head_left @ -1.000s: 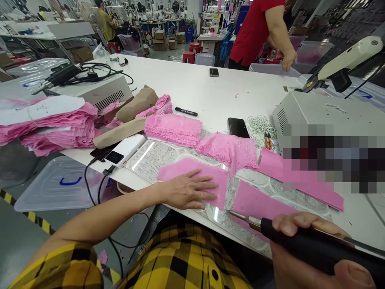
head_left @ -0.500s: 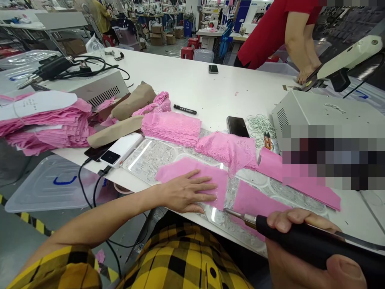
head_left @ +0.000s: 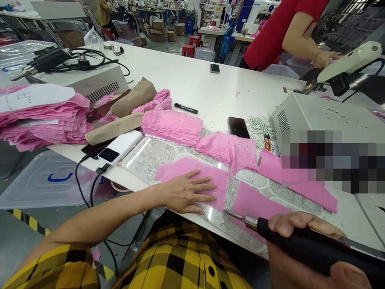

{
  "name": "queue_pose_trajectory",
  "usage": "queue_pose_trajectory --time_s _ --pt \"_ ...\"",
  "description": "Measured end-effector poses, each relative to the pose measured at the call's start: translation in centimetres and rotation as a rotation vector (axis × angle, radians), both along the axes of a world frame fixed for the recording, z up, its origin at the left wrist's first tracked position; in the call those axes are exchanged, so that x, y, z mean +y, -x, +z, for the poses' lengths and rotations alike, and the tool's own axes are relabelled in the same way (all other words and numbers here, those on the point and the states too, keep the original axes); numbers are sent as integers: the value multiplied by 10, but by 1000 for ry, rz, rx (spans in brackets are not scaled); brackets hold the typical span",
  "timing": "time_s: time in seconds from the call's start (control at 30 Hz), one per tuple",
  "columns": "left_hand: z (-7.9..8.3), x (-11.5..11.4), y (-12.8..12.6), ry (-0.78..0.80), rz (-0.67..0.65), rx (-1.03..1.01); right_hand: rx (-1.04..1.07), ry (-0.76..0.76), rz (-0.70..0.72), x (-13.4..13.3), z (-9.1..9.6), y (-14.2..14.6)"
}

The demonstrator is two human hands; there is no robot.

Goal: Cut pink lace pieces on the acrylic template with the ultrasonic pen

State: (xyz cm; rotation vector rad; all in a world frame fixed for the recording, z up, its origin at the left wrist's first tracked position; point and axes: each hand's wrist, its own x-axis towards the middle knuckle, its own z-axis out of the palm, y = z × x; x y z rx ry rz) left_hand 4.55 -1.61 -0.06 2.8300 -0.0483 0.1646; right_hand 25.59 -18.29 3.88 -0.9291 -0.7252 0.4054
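Observation:
My left hand [head_left: 188, 192] lies flat with fingers spread on a pink fabric piece [head_left: 177, 165]. That piece rests on a clear patterned plastic board [head_left: 150, 158] at the table's near edge. My right hand [head_left: 303, 237] is wrapped round a black-handled tool with a narrow metal tip [head_left: 240, 216]. The tip is at the lower right corner of the fabric under my left hand. Just right of it, across a gap, lies a second pink piece [head_left: 255, 202]. Behind are a stack of pink lace pieces [head_left: 171, 126] and a looser lace pile [head_left: 227, 148].
Folded pink fabric [head_left: 300, 182] lies at the right, before a grey box [head_left: 327, 116]. A black phone [head_left: 238, 127], green string [head_left: 261, 127] and a marker [head_left: 185, 108] lie behind. At left are a white power bank [head_left: 120, 147] and bundled fabric [head_left: 57, 120]. A co-worker in red [head_left: 276, 40] stands opposite.
The co-worker's hands have lifted and shifted right. My left hand and the pink pieces look unmoved; the tool's tip stays at nearly the same spot.

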Motion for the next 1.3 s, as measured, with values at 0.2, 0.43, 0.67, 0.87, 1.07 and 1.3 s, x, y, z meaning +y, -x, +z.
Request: queue_pose_trajectory --time_s 0.2,0.43,0.67,0.87,1.07,1.3 --pt "0 0 1 -7 -12 -32 5 1 16 2 -6 -1" --pt "-1 0 2 -22 -12 -29 -6 -29 60 3 -6 2" --pt "-2 0 1 -23 -13 -40 1 -21 35 2 -5 2" --pt "-2 0 1 -26 -13 -46 5 -12 26 3 -5 2" --pt "-2 0 1 -23 -9 -43 14 -23 40 4 -8 2" --pt "1 0 1 -27 -6 -3 -47 -25 51 9 -7 1"
